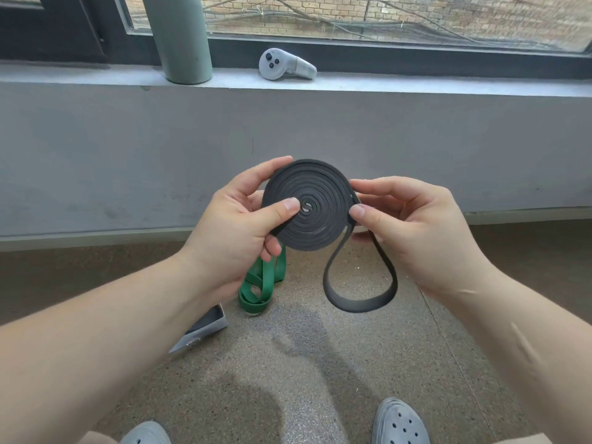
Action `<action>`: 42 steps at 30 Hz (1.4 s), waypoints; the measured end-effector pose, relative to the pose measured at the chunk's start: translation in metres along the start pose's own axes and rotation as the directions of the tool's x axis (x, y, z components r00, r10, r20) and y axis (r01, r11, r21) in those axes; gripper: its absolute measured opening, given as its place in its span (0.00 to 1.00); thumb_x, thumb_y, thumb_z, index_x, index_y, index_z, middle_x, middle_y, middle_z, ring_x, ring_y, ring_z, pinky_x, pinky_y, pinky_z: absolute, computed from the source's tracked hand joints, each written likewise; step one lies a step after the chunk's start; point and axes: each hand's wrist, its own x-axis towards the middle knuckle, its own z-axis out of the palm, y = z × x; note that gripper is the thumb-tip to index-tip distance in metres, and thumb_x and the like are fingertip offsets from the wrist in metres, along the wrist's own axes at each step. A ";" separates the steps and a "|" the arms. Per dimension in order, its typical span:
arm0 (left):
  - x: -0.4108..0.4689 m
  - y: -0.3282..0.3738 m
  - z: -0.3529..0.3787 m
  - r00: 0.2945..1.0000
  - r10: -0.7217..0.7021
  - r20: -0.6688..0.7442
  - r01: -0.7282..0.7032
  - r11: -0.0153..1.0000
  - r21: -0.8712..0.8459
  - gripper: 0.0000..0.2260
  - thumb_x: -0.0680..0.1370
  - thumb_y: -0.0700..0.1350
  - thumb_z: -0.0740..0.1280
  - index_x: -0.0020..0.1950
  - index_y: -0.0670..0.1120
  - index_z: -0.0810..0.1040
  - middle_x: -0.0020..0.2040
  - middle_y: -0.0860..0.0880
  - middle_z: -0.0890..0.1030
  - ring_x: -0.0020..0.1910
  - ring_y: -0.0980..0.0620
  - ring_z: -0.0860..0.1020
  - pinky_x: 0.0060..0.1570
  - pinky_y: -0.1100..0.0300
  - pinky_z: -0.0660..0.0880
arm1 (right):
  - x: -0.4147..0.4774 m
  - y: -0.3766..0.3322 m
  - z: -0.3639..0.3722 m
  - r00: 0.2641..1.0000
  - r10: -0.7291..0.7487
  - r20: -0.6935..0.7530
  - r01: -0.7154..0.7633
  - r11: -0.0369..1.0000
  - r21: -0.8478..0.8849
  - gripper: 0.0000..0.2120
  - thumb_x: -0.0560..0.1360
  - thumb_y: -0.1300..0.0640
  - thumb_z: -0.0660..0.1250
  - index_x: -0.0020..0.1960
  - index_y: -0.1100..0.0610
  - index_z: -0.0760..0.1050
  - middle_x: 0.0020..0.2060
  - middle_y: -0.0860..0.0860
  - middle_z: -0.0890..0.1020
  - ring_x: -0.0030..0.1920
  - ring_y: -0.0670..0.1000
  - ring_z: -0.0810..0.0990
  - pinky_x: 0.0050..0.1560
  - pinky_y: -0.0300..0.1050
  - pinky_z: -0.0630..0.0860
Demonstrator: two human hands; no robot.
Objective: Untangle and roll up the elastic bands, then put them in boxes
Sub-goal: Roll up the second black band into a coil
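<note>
- A grey-green cylinder (179, 36) stands on the window ledge (80, 75) at the far left.
- A pale box (208, 325) lies on the floor (320, 363), partly hidden under your left forearm.
- Your left hand (230, 232) grips the rolled part of the black band (320, 193). The thumb presses on the coil's face near its centre and the fingers curl behind.
- The green band (261, 285) lies in a loose tangle on the floor below that hand, near the box.
- The black band is a flat spiral held in the air between your hands. Its unrolled end hangs in a loop below the coil's right side.
- Your right hand (416, 229) pinches the band at the coil's right edge, thumb in front, fingers behind.
</note>
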 end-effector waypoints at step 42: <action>0.001 -0.008 -0.003 0.982 -0.105 0.158 0.081 0.985 0.152 0.27 0.76 0.34 0.72 0.65 0.62 0.75 0.47 0.46 0.85 0.25 0.43 0.77 0.26 0.57 0.75 | 0.004 0.003 -0.007 0.994 0.108 0.016 -0.108 0.994 -0.032 0.06 0.73 0.67 0.74 0.48 0.59 0.80 0.40 0.56 0.86 0.36 0.50 0.83 0.37 0.41 0.78</action>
